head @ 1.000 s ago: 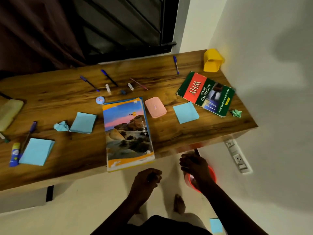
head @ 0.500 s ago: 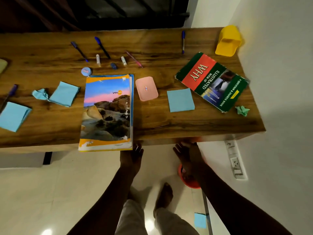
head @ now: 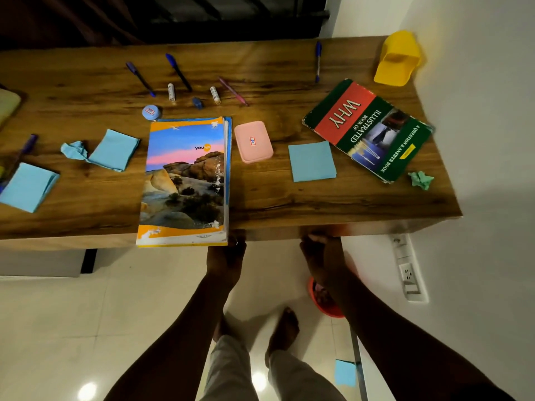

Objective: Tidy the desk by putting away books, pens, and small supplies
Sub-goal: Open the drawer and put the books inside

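A stack of notebooks with a landscape cover (head: 185,180) lies on the wooden desk (head: 275,198) and overhangs its front edge. A green and red "WHY" book (head: 367,128) lies at the right. Three blue pens (head: 140,79) (head: 178,71) (head: 318,61) and a pink pen (head: 233,91) lie near the back. A pink case (head: 253,141) sits beside the notebooks. My left hand (head: 225,260) reaches the desk's front edge at the notebooks' lower right corner, holding nothing. My right hand (head: 321,256) touches the same edge further right, its fingertips partly hidden.
Blue paper squares (head: 312,161) (head: 114,149) (head: 27,186), a crumpled blue ball (head: 74,149) and a crumpled green one (head: 421,180) lie about. A yellow holder (head: 397,60) lies tipped at the back right. Two small tubes (head: 171,91) (head: 215,95) and a round tin (head: 151,112) are near the pens. A red bin (head: 325,302) stands on the floor.
Both hands have risen from below the desk to its front edge. The view has come closer and tilted further down over the desk.
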